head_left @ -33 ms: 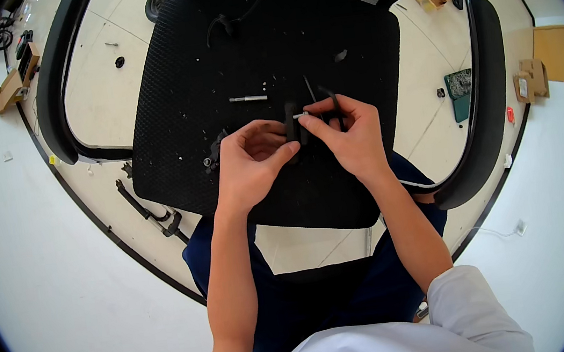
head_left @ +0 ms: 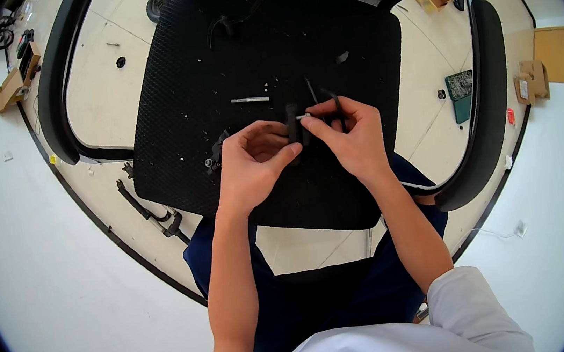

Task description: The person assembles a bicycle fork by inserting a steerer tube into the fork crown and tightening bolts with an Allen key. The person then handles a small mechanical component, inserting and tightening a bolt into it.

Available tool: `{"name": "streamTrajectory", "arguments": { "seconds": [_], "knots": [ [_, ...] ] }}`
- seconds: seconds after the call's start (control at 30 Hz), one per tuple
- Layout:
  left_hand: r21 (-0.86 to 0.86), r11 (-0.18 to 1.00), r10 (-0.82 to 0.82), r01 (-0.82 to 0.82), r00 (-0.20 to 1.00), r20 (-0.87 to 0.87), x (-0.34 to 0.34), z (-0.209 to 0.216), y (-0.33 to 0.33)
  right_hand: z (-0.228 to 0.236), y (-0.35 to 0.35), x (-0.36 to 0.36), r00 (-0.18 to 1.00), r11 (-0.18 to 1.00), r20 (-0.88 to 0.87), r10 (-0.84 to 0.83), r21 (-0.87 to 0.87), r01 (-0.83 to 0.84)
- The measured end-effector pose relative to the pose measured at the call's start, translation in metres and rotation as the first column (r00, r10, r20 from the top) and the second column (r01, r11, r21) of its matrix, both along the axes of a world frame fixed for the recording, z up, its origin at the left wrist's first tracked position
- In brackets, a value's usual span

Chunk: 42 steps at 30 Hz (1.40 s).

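Note:
Over the black chair seat [head_left: 230, 210], my left hand [head_left: 247, 166] is closed on a small black block-like part [head_left: 291, 115], thumb against its near end. My right hand [head_left: 356, 140] pinches a short silver pin [head_left: 302, 116] between thumb and forefinger, against the block's right side. A thin bent black piece [head_left: 340, 107] rises past the right forefinger; its lower part is hidden by the hand. A silver bit-like rod [head_left: 250, 100] lies beyond my left hand. Beside that hand rests a small dark mechanical part [head_left: 213, 160].
Chair armrests stand left [head_left: 56, 84] and right [head_left: 484, 158]. A thin black bent part [head_left: 227, 26] and crumbs lie on the seat's far half. On the floor are a black fork-shaped part [head_left: 149, 213], a green case [head_left: 461, 94] and cardboard boxes [head_left: 9, 90].

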State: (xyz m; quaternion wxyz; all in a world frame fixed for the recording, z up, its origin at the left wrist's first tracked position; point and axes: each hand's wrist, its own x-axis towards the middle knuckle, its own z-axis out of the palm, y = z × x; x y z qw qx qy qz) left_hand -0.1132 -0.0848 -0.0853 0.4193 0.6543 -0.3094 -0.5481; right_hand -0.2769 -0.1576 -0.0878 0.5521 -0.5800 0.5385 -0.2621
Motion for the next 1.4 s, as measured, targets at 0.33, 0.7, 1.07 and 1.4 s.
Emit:
{"name": "streamTrajectory", "arguments": {
  "seconds": [0.33,0.7,1.07,1.4],
  "knots": [
    [-0.019,0.999,0.048,-0.048,0.999,-0.001,-0.024,-0.007,0.008,-0.008,0.003,-0.005,0.986,0.987,0.145,-0.078,0.152,0.056],
    [-0.183,0.963,0.240,-0.200,0.942,0.234,-0.065,-0.015,0.019,-0.026,0.011,-0.004,0.999,1.000,0.032,-0.003,-0.001,0.003],
    [-0.162,0.983,0.128,-0.090,0.961,0.244,-0.051,-0.018,0.017,-0.027,0.012,-0.002,0.994,0.993,-0.058,0.094,-0.065,-0.098],
    [-0.143,0.989,0.065,-0.033,0.971,0.229,-0.040,-0.015,0.015,-0.022,0.010,-0.001,0.983,0.974,-0.123,0.133,-0.168,-0.153]
  ]
}}
